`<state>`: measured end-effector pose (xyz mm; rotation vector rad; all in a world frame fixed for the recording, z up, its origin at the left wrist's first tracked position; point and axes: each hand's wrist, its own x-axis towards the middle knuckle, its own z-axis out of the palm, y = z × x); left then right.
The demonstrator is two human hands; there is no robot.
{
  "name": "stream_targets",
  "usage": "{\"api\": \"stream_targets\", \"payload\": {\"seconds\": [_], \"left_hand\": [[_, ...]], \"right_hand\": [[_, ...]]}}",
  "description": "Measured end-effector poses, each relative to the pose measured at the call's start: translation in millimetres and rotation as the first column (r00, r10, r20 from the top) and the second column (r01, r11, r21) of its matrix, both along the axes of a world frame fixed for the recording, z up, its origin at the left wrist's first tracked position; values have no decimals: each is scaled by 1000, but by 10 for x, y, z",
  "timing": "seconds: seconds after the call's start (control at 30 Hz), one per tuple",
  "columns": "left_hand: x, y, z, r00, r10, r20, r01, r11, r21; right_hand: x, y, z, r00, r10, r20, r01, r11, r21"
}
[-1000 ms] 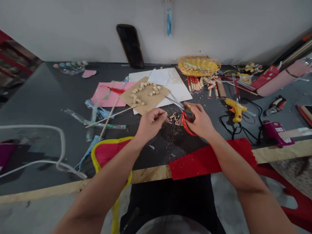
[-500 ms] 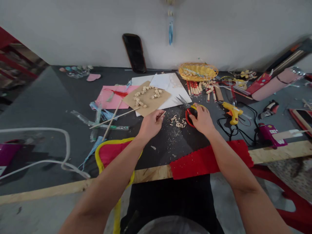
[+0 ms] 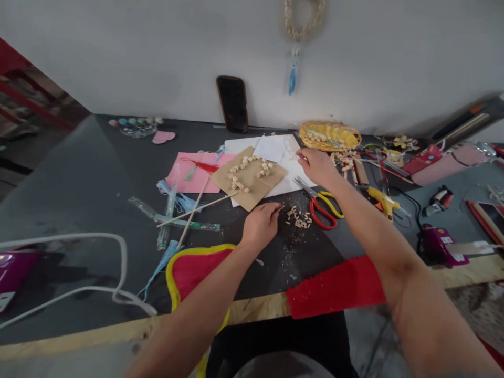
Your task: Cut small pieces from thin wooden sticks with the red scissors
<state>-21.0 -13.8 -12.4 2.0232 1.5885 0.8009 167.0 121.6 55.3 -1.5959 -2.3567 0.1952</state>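
My left hand (image 3: 260, 226) is closed in a pinch above the dark tabletop, with the tip of a small wooden stick (image 3: 281, 208) just showing at its fingertips. To its right lies a pile of short cut stick pieces (image 3: 299, 217). Scissors (image 3: 323, 211) with one red and one yellow handle rest beside that pile, blades spread, no hand on them. My right hand (image 3: 318, 167) reaches over the white paper (image 3: 289, 167) near the yellow basket (image 3: 329, 135), fingers bent and slightly apart. Brown cardboard (image 3: 252, 178) bears a curved row of small wooden clusters (image 3: 239, 169).
A glue gun (image 3: 382, 202) with a black cord and a purple box (image 3: 441, 244) are at the right. Red felt (image 3: 334, 289) hangs over the front edge. Thin sticks (image 3: 192, 210) and blue tassels (image 3: 167, 257) lie left. A phone (image 3: 232, 103) leans on the wall.
My right hand has let go of the scissors, leaving them on the table, and has moved forward toward the basket. My left hand still pinches, near the cut pieces. The view has tilted upward.
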Motion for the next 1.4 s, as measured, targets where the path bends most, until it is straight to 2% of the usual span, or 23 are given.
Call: {"api": "stream_targets", "payload": {"seconds": [0.13,0.27,0.4,0.53,1.0,1.2,1.3,1.4], "left_hand": [[-6,-19,-55,1000,-17,-18,18,998,56],[-18,-25,-95,1000,-23,-9,24,994,103],[-30,-33,-99,999,-51,-9,51,993,104],[-40,-42,-76,998,-69,-1,69,995,73],[-40,-49,-71,998,-66,18,64,995,81],[-43,-34,-62,999,-52,0,52,996,77],[-34,-29,-80,1000,-29,-5,30,996,85],[-24,-23,-104,1000,-21,4,21,994,106]], "right_hand": [[-318,749,-93,997,-70,9,71,996,-57],[-555,1318,-229,992,-124,32,127,988,-84],[-690,1675,-376,980,-186,71,193,975,-110],[-746,1837,-485,968,-227,103,239,963,-127],[-814,1844,-517,957,-271,101,285,943,-169],[-821,1700,-418,971,-238,6,237,967,-92],[-791,1480,-291,982,-171,-80,167,984,-57],[-693,1092,-145,939,6,-344,-38,995,-87]]}}
